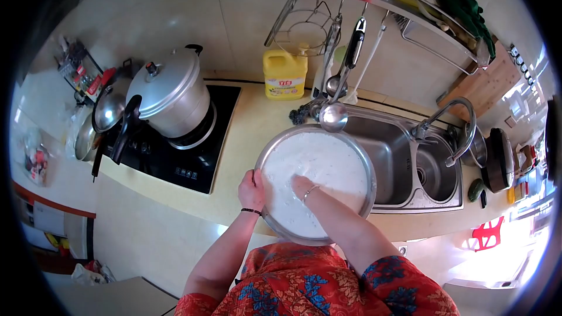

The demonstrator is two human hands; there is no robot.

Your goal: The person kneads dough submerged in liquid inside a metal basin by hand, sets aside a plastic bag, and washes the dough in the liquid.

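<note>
A wide metal basin (373,190) holds white flour-like material and rests at the counter's front edge, left of the sink. My left hand (252,190) grips the basin's left rim, its fingers closed around it. Near the middle of the basin, my right hand (302,188) is sunk in the white material (316,155); its fingers are hidden there. A bracelet shows on each wrist.
A pressure cooker (175,96) stands on the black cooktop (211,158) at left. Behind the basin is a yellow jug (284,76), with ladles (333,116) hanging beside it. The double sink (386,167) and faucet (462,105) lie to the right, near a cucumber (475,189).
</note>
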